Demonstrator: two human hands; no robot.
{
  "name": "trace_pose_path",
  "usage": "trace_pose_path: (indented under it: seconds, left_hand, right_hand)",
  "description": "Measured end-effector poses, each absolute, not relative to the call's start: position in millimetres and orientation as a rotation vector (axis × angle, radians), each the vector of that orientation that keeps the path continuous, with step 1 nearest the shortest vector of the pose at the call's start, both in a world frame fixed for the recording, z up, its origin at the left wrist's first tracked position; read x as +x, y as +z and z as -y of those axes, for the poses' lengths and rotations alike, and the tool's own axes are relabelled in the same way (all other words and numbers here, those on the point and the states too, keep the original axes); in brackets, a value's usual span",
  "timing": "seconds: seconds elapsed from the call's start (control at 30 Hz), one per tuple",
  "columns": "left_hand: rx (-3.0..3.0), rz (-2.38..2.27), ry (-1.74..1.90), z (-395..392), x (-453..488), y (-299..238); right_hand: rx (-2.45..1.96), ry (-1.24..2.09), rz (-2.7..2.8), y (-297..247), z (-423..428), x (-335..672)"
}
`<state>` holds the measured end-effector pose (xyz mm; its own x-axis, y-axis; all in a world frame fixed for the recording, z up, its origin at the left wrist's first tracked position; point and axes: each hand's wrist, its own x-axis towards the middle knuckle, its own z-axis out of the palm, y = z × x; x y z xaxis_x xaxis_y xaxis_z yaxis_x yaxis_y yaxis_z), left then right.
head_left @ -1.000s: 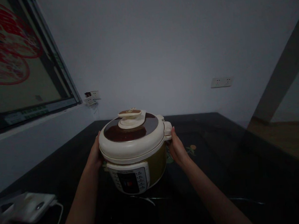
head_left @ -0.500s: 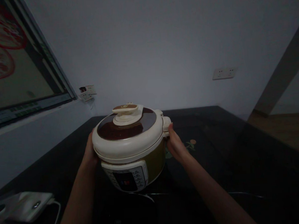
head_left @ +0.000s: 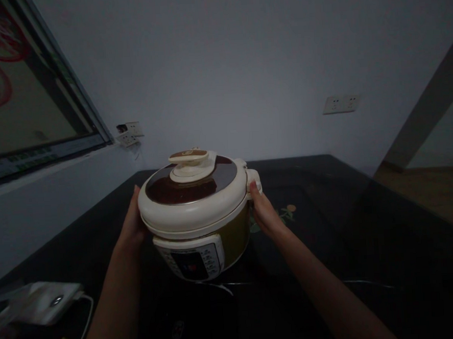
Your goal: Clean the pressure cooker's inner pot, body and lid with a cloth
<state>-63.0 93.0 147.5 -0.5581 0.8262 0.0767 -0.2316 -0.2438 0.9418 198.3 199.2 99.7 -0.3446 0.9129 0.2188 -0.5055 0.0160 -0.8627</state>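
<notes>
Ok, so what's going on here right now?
A person's left hand and right hand hold a cooker from either side, over a black table. The right thumb is on the side handle; the left fingers are mostly hidden. The lid is on. Whether the base touches the table is hard to tell. A white device sits by the left forearm.

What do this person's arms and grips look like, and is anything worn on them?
The left grip and right grip are human hands, without gloves. The left forearm and right forearm are bare and tapered; no sleeves, watch, cables or markings show. Parts of both grips are hidden, so rings can't be ruled out.
</notes>
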Motion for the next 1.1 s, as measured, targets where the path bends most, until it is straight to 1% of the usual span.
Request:
trace_pose_path:
  seconds: [0.1, 0.33, 0.67, 0.83, 1.1]
  left_hand:
    - [0.743, -1.294, 1.867, -91, -61, 149]
    - [0.658, -1.161, 1.933, -91, -44, 158]
    - [0.462, -1.148, 1.927, -87, -40, 167]
    - [0.549, -1.125, 1.917, -84, -38, 165]
    - [0.691, -1.126, 1.831, -83, -51, 147]
  right_hand:
    - [-0.506, 1.591, 1.129, 98, -199, 198]
    - [-0.443, 1.558, 1.112, 95, -198, 194]
    - [-0.382, 1.69, 0.906, 99, -197, 191]
    - [-0.367, 1.638, 0.904, 106, -197, 192]
    - [-0.495, 1.451, 0.968, 115, -198, 201]
